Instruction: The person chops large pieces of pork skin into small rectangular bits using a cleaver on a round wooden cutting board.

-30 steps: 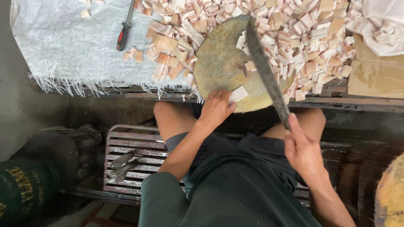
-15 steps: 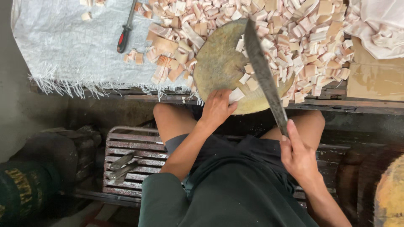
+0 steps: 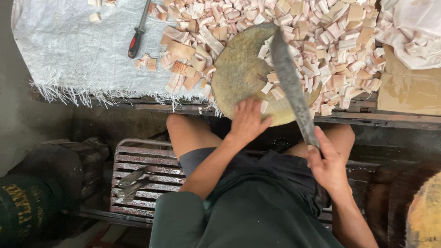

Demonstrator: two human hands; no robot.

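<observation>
Round wooden chopping block sits at the near edge of the bench, just above the person's knees. Left hand lies flat, fingers spread, pressing the block's rim at 6 o'clock. Right hand is clenched around the handle of a long cleaver; the blade runs toward 11 o'clock across the block's right half. A few cut cubes lie on the block beside the blade. Heaped pale cubes ring the block from 10 to 3 o'clock. Woven white sack covers the bench at 9 o'clock, with a red-handled sharpening steel on it.
</observation>
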